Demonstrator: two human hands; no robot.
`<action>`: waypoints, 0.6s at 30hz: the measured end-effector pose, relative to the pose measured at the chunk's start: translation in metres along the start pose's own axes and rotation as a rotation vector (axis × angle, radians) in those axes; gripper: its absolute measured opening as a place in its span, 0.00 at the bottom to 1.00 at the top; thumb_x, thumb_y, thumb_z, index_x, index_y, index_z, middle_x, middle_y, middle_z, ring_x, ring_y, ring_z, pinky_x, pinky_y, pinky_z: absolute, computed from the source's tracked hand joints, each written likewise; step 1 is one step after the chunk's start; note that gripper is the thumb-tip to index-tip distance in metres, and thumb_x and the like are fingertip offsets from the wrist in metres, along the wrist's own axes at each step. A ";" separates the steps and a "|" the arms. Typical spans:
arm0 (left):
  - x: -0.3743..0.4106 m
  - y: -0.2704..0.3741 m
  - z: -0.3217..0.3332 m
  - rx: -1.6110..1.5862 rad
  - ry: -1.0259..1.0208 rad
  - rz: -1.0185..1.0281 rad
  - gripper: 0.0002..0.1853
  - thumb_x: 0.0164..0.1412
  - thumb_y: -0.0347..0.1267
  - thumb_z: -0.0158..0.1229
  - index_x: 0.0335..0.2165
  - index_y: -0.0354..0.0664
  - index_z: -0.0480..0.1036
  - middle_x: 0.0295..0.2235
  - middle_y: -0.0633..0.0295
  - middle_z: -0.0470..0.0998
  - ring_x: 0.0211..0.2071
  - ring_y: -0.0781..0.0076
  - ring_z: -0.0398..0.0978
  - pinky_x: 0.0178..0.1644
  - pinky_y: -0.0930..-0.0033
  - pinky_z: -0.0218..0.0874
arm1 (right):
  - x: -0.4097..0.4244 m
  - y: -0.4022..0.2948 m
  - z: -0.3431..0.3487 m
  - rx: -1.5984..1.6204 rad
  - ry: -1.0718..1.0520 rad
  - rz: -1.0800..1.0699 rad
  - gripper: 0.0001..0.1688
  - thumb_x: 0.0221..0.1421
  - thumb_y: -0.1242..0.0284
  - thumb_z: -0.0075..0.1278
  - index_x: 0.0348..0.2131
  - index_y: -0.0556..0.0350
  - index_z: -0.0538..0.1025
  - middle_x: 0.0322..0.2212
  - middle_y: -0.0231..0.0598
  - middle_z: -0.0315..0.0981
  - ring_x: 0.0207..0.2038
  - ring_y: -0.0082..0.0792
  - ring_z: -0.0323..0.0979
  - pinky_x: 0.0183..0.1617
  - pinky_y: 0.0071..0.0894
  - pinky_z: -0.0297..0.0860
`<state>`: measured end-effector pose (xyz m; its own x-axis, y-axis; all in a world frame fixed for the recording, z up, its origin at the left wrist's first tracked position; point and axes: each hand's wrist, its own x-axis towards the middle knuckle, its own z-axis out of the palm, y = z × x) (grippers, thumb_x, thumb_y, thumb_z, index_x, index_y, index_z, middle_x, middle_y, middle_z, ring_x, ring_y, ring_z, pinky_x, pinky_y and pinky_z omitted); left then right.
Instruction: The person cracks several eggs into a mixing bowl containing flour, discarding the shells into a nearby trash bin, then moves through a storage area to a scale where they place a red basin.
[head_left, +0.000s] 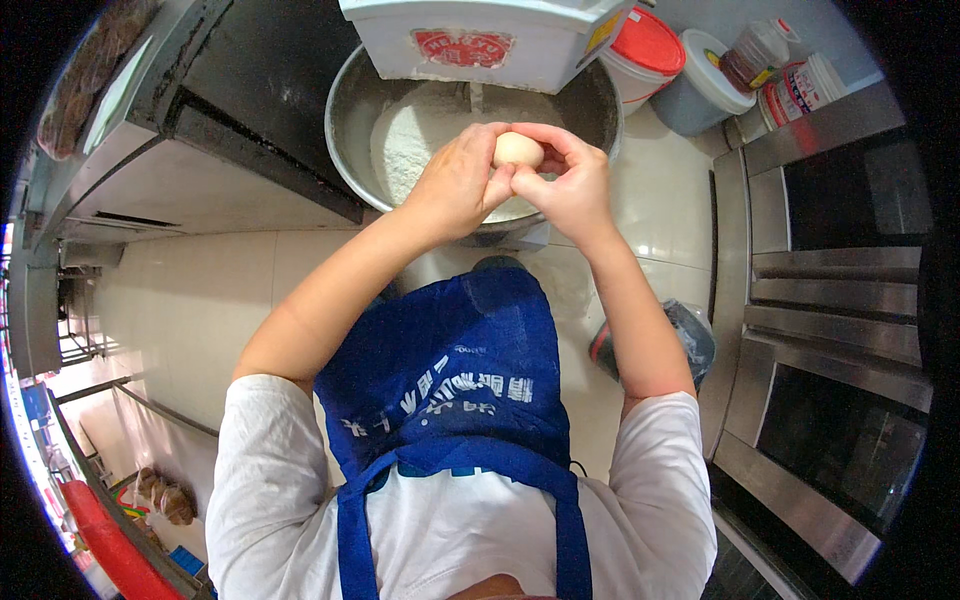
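Note:
Between my two hands is a pale cream egg (517, 150), held above a large metal mixing bowl (342, 154). My left hand (457, 176) grips it from the left, while my right hand (576, 174) curls its fingers around the right side. Both thumbs meet at the egg's near side; whether its shell is cracked cannot be seen. White flour (397, 146) lies in the bowl below, partly hidden by my hands. A metal mixer shaft (476, 97) reaches down into the flour.
A white mixer housing (480, 37) overhangs the bowl's far side. Lidded buckets (646, 45) and an oil jug (757, 52) stand at the back right. Stainless steel ovens (832, 292) line the right. A dark metal cabinet (255, 97) rises on the left. A bag-lined bin (686, 337) sits by my right arm.

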<state>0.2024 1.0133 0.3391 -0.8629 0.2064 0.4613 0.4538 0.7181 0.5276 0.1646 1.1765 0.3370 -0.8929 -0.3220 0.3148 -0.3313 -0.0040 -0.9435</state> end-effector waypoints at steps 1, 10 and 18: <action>-0.001 -0.001 0.000 -0.020 -0.014 -0.026 0.23 0.55 0.35 0.54 0.47 0.32 0.64 0.38 0.42 0.73 0.40 0.45 0.73 0.46 0.54 0.64 | 0.000 -0.003 0.001 -0.003 -0.004 0.001 0.21 0.39 0.77 0.60 0.39 0.62 0.78 0.30 0.41 0.79 0.33 0.24 0.77 0.38 0.24 0.74; 0.003 -0.010 0.001 -0.039 -0.039 -0.063 0.20 0.57 0.35 0.50 0.44 0.31 0.63 0.36 0.41 0.73 0.40 0.44 0.72 0.45 0.52 0.63 | 0.004 0.007 0.013 0.060 0.061 0.015 0.21 0.40 0.78 0.57 0.39 0.63 0.79 0.29 0.41 0.80 0.33 0.24 0.77 0.38 0.24 0.74; 0.003 -0.016 0.000 -0.053 -0.098 -0.099 0.18 0.60 0.33 0.44 0.48 0.36 0.62 0.38 0.43 0.73 0.42 0.44 0.72 0.46 0.53 0.63 | 0.006 0.017 0.011 0.057 0.030 0.082 0.22 0.40 0.77 0.57 0.40 0.62 0.79 0.28 0.38 0.79 0.31 0.20 0.76 0.37 0.21 0.73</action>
<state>0.1924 1.0023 0.3317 -0.9206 0.2020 0.3341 0.3739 0.7025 0.6056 0.1569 1.1643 0.3214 -0.9254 -0.2947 0.2385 -0.2395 -0.0333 -0.9703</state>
